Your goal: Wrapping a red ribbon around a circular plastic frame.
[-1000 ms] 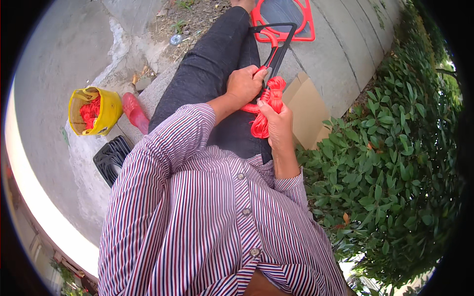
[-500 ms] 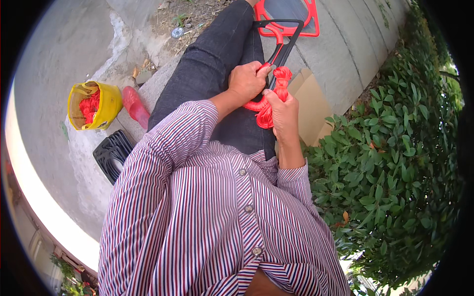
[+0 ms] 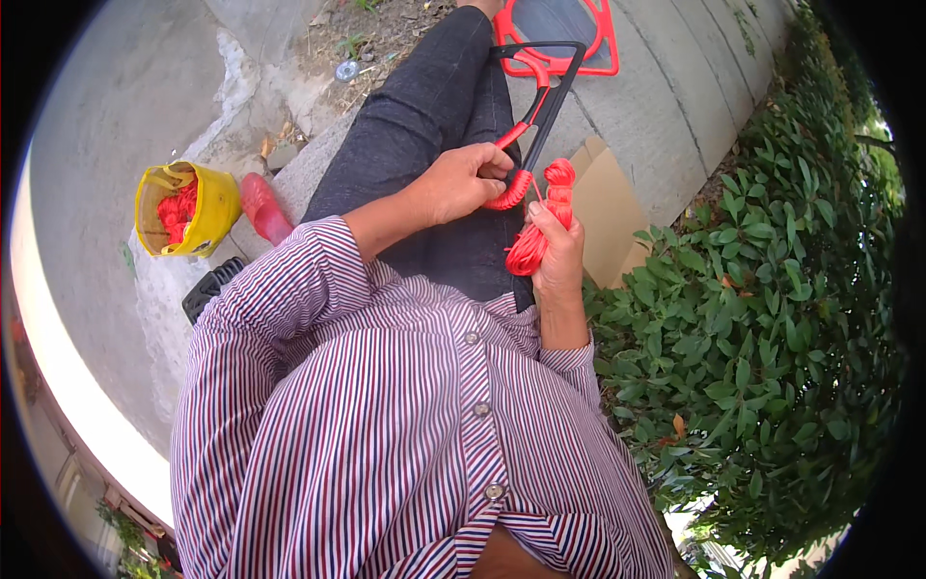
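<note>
A black frame [image 3: 555,108] with bent bars lies over my lap. Red cord wraps part of it, with a thick coil of turns [image 3: 511,193] at its near end. My left hand [image 3: 461,183] is beside that coil, its fingers curled together; what they pinch, if anything, is hidden. In my right hand [image 3: 558,253] is a bundle of red cord [image 3: 529,253], its loops hanging out below the fist and standing up above it. A strand of cord runs from near my right thumb toward the coil.
To the left stands a yellow bucket [image 3: 220,212] holding red cord, next to a pink shoe [image 3: 265,207] and a black slotted plastic piece [image 3: 210,289]. Cardboard [image 3: 610,217] lies to the right, beside a leafy hedge [image 3: 733,318]. A red-rimmed panel [image 3: 555,29] is at the far end.
My left hand has slid off the frame's bars toward the near coil and lower. My right hand, with the cord bundle, has drawn down slightly, away from the frame.
</note>
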{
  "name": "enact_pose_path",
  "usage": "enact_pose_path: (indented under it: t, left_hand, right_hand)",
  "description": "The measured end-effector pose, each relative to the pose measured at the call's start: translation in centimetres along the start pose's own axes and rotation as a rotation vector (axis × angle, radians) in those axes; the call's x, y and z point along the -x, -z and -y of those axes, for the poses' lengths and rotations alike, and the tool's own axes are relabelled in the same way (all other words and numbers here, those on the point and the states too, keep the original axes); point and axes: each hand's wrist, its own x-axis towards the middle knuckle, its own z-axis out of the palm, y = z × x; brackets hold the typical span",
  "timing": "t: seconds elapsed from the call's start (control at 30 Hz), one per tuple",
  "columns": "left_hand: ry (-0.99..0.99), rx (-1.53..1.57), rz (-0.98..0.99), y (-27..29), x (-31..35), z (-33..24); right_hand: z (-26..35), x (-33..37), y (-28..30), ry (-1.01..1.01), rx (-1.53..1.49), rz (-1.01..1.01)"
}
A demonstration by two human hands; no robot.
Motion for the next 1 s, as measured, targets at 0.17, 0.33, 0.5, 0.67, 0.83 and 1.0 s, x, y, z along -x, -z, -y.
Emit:
enact_pose_path:
  t: [0.17,0.33,0.5,0.67,0.83,1.0]
  left_hand:
    - [0.001,0.231,0.028,-2.1,1.4,1.2]
    - [0.052,0.195,-0.026,-3.1,1.5,1.2]
    - [0.053,0.257,-0.057,-2.7,1.5,1.1]
    - [-0.110,0.002,-0.256,-1.4,2.6,-0.5]
    - [-0.565,-0.297,-0.054,-2.4,4.3,-6.2]
    - [-0.279,0.292,0.155,-3.9,3.8,-7.0]
  right_hand:
    - [0.2,0.6,-0.8,0.058,0.180,0.034]
    - [0.3,2.0,-0.5,0.124,0.469,0.104]
    - [-0.7,2.1,0.8,0.098,0.325,0.060]
    - [1.3,1.1,5.1,0.217,0.456,-0.110]
    - [5.6,2.3,2.0,0.520,0.710,0.366]
    - [4.3,3.5,0.4,-0.001,-0.178,0.590]
